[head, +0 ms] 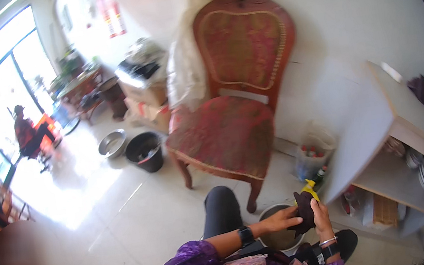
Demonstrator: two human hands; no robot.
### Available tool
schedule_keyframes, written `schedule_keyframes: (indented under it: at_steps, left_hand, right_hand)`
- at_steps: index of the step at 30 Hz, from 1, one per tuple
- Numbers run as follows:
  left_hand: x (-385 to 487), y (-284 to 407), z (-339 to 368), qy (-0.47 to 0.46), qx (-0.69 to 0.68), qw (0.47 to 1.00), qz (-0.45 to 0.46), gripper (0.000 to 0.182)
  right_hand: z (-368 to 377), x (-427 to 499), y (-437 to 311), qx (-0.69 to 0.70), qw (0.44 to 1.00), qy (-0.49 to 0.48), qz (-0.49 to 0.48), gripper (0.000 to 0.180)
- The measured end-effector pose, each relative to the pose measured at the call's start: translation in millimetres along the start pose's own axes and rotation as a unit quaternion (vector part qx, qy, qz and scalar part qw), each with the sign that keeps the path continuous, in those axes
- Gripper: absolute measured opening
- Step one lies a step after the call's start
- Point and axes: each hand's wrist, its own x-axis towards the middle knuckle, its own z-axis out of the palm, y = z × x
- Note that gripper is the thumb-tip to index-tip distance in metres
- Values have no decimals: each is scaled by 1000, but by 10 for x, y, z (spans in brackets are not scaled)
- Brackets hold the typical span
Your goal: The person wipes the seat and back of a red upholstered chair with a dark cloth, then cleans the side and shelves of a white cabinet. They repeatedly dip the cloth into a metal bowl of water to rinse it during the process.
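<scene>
A dark brown cloth [306, 211] is bunched up between my two hands, over a round pale basin [279, 241] on the floor between my knees. My left hand [284, 219] reaches across from the left, its fingers against the cloth's near left side; how firmly they hold is hard to tell. My right hand [320, 215] grips the cloth's right side. Just behind the cloth shows a yellow object [309, 187], partly hidden, near a dark green bottle [320, 174].
An upholstered wooden chair [229, 138] stands ahead. A white shelf unit [388, 184] with bowls is at the right, beside a bag of bottles [313, 152]. A black bucket [145, 152] and metal basin [112, 144] are on the floor. A person [27, 135] sits far left.
</scene>
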Motion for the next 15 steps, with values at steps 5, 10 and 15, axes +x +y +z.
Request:
schedule_keyframes:
  at_steps: [5,10,15]
  left_hand:
    - [-175,-125,44,148,-73,986,4,59]
    - [-234,-304,17,195,-129,972,-6,49]
    - [-242,-456,3,248,-14,967,-50,40]
  right_hand:
    - [230,-6,143,-1,998,-63,-19,40]
    - [153,90,346,30,994,-99,48,36]
    - [95,204,513,59,986,-129,94,34]
